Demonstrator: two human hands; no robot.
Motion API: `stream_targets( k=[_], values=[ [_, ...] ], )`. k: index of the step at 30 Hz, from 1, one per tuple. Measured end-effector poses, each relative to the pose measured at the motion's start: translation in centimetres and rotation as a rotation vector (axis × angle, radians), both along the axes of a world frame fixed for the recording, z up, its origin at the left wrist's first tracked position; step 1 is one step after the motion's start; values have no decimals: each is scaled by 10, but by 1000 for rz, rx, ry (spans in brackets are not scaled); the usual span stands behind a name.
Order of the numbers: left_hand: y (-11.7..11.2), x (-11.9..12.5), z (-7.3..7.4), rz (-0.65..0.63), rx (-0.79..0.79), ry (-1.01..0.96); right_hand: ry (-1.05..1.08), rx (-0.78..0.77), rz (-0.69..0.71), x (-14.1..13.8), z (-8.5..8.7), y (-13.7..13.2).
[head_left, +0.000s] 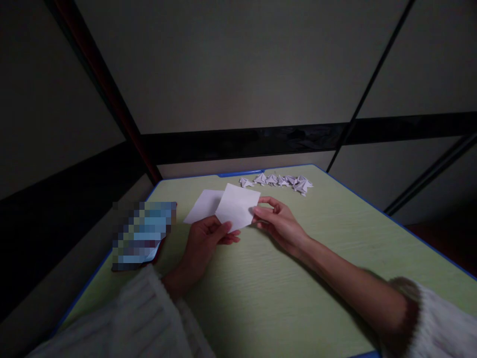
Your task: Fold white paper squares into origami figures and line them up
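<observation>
A white square sheet of paper (pixel 238 205) is held just above the pale green table (pixel 298 288). My left hand (pixel 206 241) pinches its near left corner with closed fingers. My right hand (pixel 279 221) grips its right edge between thumb and fingers. A second white sheet (pixel 201 205) lies flat on the table, partly under the held one. Both arms wear white knitted sleeves.
A row of several small folded white paper figures (pixel 278 181) sits near the far edge of the table. A blurred-out blue and white object (pixel 143 233) lies at the left edge. The table has a blue rim; dark wall panels stand behind it.
</observation>
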State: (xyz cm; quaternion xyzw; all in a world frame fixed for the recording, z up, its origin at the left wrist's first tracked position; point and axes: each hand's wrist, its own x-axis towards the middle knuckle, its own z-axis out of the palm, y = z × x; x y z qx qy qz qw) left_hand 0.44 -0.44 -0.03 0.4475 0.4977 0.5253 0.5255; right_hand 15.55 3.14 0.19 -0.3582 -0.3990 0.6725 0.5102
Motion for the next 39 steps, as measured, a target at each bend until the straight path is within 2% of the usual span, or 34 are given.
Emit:
stream_targets(
  k=[3, 7, 12, 15, 19, 25, 27, 32, 39],
  values=[
    [-2, 2, 0, -14, -15, -1, -113, 82, 92, -8, -5, -7],
    [-4, 3, 1, -69, -3, 51, -290, 181, 117, -9, -7, -9],
    [0, 1, 1, 39, 80, 67, -422, 187, 220, -3, -1, -7],
    [1, 0, 2, 104, 102, 115, -391, 196, 257, -4, -1, -9],
    [-1, 1, 5, 114, 101, 162, -351, 183, 233, -9, -5, -12],
    [-4, 3, 3, -71, 26, 126, -264, 145, 95, -5, -6, -9],
    [-3, 3, 3, -89, 23, 117, -294, 154, 80, -3, -5, -7],
    [-1, 3, 2, -39, 59, 109, -316, 162, 9, -2, -5, -4],
    [-3, 3, 3, 84, 100, 155, -198, 108, 127, -2, -9, -2]
  ],
)
